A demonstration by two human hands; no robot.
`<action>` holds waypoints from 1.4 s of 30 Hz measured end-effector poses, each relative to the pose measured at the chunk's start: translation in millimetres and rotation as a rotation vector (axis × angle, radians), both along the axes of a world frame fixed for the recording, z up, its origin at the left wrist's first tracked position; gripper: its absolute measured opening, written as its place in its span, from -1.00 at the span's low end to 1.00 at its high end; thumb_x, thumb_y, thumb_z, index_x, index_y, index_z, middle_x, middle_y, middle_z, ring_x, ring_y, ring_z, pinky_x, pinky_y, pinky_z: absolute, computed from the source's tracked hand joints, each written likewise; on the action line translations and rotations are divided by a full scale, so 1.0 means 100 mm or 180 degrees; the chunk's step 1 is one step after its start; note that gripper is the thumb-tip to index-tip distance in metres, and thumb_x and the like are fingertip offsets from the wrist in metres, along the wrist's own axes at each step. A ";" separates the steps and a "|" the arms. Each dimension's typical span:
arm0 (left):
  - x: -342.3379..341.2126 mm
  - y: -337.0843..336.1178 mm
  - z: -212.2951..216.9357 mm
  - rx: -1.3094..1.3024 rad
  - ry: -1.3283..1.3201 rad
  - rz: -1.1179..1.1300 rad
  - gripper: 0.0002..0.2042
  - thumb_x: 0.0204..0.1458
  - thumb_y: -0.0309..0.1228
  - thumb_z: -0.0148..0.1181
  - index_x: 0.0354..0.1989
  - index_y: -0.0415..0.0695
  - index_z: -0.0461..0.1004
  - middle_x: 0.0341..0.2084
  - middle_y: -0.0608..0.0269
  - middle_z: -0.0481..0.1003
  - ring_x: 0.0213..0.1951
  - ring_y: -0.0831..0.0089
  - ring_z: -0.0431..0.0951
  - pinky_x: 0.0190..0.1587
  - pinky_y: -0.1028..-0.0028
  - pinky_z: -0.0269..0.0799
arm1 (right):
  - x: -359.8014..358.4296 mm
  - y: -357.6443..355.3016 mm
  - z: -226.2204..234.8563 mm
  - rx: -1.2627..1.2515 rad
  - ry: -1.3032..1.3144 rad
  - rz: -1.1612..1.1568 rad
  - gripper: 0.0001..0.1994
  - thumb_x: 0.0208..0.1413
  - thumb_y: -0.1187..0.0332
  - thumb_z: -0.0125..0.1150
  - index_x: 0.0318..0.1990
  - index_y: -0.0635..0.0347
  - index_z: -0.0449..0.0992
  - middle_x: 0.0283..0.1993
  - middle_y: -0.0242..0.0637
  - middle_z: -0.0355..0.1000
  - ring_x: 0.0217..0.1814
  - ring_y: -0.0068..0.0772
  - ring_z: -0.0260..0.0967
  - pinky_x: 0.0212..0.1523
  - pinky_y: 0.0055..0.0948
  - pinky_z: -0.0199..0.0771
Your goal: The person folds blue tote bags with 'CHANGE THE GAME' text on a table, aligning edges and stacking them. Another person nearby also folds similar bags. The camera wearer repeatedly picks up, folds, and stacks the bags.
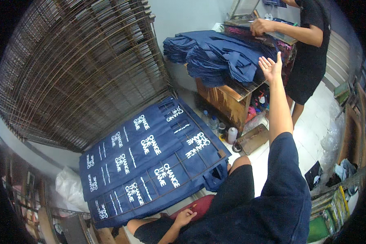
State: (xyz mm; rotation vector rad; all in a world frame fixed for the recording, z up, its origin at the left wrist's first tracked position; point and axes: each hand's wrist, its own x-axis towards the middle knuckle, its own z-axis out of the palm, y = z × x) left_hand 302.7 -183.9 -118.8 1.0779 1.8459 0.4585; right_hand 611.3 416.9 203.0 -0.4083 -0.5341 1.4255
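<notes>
My right hand (271, 68) is stretched far out, palm turned up and fingers spread, with nothing in it. It is beside the pile of navy fabric bags (215, 55) on the wooden table (225, 99). Low over my lap, my left hand (184, 217) is curled with its fingertips together; a tiny orange bit shows by them, too small to name. Under that hand lies something dark red (201, 206), perhaps a seat. Ahead and to the left, navy bags with white print (150, 148) lie flat in overlapping rows on a wire rack shelf (191, 173).
Many raised wire shelves (81, 69) lean at the upper left. A co-worker (311, 53) stands by the table's far right, one hand over it. Bottles (232, 135) and a wooden box (253, 139) are on the floor. Crumpled plastic (69, 189) lies left of the rack.
</notes>
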 end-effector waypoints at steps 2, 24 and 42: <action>-0.01 0.00 -0.06 -0.0108 0.0111 0.0013 -0.59 -0.09 0.02 0.19 -0.44 -0.15 0.47 -0.61 0.17 0.50 -0.50 0.34 0.52 -0.39 0.38 0.38 | -0.14 0.05 0.07 -0.0033 0.0196 0.0310 0.14 -0.14 -0.27 0.13 0.28 0.41 -0.40 0.26 0.25 -0.09 0.22 0.15 0.09 0.13 -0.07 0.25; -0.51 0.72 2.11 0.2542 0.0172 0.0691 -0.72 -0.17 -0.29 0.33 -0.38 -0.19 0.44 -0.54 0.34 0.42 -0.58 0.62 0.29 -0.51 0.56 0.26 | -1.05 -1.95 2.88 0.3239 -0.5571 -0.1200 -0.55 -0.21 0.09 0.39 -0.34 0.29 0.41 -0.43 -0.48 0.22 -0.39 -0.60 0.15 -0.38 -0.58 0.18; -1.18 0.50 3.38 0.4131 -0.1831 0.0419 -0.67 0.16 -0.25 -0.04 -0.10 -0.28 0.43 -0.23 0.28 0.49 -0.17 0.60 0.43 -0.10 0.55 0.34 | -2.61 -3.50 2.37 0.4883 -0.6662 0.2947 -0.38 -0.16 0.51 0.17 0.18 0.25 0.21 -0.03 -0.12 0.37 0.00 -0.31 0.31 0.06 -0.43 0.25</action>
